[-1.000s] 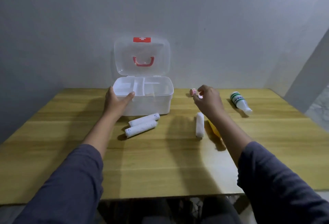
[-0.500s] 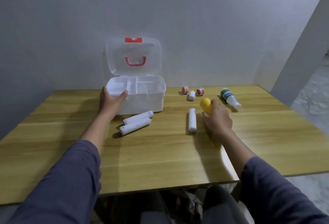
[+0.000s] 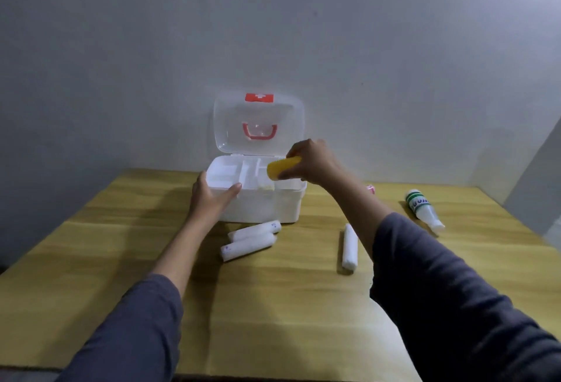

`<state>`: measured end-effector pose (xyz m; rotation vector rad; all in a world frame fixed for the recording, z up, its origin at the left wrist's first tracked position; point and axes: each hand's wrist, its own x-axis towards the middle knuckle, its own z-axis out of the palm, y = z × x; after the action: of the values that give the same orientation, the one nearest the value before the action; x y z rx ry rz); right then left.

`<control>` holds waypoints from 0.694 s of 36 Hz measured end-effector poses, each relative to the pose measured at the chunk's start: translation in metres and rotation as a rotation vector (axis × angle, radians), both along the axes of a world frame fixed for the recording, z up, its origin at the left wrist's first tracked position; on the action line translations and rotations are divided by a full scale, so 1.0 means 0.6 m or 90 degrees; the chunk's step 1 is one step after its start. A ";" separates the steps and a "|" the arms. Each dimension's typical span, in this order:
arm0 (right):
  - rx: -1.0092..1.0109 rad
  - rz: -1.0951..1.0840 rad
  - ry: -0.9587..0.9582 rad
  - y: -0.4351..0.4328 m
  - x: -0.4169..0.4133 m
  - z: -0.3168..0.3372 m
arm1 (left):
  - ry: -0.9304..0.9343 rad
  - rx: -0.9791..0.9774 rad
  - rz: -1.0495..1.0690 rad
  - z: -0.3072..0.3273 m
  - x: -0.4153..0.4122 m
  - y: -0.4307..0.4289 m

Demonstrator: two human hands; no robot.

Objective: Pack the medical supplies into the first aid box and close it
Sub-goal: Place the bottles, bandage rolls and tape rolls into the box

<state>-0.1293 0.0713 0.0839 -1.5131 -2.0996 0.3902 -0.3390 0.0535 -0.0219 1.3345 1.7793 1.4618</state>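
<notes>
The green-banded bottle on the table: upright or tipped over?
Tipped over. The green-banded bottle lies on its side on the table, its cap end nearer the camera.

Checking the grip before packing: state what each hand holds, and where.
Right hand grips the yellow item by its rear end. Left hand grasps the first aid box at its front-left rim.

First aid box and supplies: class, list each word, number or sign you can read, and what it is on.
White cross on red tab: lid of first aid box.
Bottle: green lettering, too blurred to read.
Gauze rolls: small blue marks, unreadable.
</notes>
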 end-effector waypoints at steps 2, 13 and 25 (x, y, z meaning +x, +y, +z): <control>-0.030 0.018 -0.048 0.011 -0.018 0.004 | 0.003 -0.008 -0.004 0.001 0.000 0.000; -0.184 0.089 -0.126 0.049 -0.078 -0.015 | 0.012 -0.026 0.002 0.000 -0.003 0.006; -0.074 0.118 -0.206 0.052 -0.094 -0.043 | 0.096 -0.153 -0.067 0.034 -0.026 0.018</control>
<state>-0.1859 0.1028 0.0582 -1.5354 -2.5197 0.3576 -0.3544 0.0646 -0.0014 1.4192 1.8788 1.0769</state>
